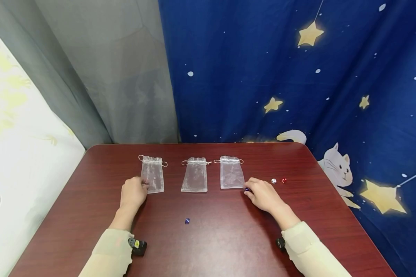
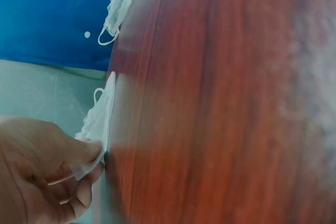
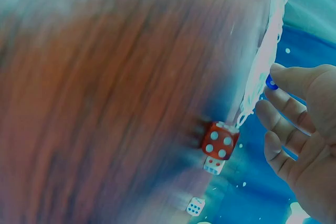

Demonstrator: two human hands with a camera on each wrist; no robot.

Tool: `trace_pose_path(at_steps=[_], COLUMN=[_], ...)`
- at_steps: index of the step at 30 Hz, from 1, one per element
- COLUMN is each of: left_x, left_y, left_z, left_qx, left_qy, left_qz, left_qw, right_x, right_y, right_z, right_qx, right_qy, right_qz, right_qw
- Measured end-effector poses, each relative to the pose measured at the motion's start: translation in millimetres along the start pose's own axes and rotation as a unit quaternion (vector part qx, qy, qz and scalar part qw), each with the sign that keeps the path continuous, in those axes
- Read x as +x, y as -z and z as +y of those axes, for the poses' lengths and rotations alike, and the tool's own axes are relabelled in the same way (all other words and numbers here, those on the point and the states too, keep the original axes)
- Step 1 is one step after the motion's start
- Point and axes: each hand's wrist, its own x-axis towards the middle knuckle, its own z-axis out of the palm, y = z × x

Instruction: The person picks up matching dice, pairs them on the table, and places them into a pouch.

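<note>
My left hand pinches the side edge of the leftmost sheer white drawstring pouch. In the left wrist view, that pouch's lifted corner shows between thumb and fingers. My right hand holds a small blue die between thumb and forefinger, close by the lower right corner of the rightmost pouch. Between these lies the middle pouch, flat on the table. Another blue die rests on the wood nearer to me.
Right of my right hand lie a white die and a red die. The right wrist view also has a white die with blue pips. The dark red table ends at the back against curtains.
</note>
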Motion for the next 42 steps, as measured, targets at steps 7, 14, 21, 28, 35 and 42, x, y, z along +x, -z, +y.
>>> trace_pose_path(at_steps=[7,14,21,28,35,42], left_x=[-0.9,-3.0,-5.2,-4.7,-5.3,-5.9], left_y=[2.6,4.3,4.1,2.8,2.5,2.9], left_z=[2.0,3.2,3.5,4.3,4.0,3.7], left_qx=[-0.031,-0.047,-0.055,-0.063,-0.065,-0.07], left_qy=[-0.008,-0.006,-0.013,-0.025,-0.022,-0.019], left_qz=[0.008,0.014,0.019,0.032,0.03,0.024], left_qw=[0.9995,0.9988,0.9982,0.9972,0.9972,0.9971], right_x=[2.6,5.0,7.1,9.9,12.2,13.2], right_y=[-2.4,-4.6,-7.2,-10.2,-15.8,-22.4], right_z=[-8.8,-22.8,-34.4,-45.6,-60.1,-77.0], right_qx=[0.002,0.005,0.003,-0.006,0.005,0.015], right_qy=[0.017,0.034,0.069,0.093,0.116,0.155], right_qz=[-0.009,-0.021,-0.028,-0.03,-0.049,-0.062], right_qw=[1.0,0.999,0.997,0.995,0.992,0.986])
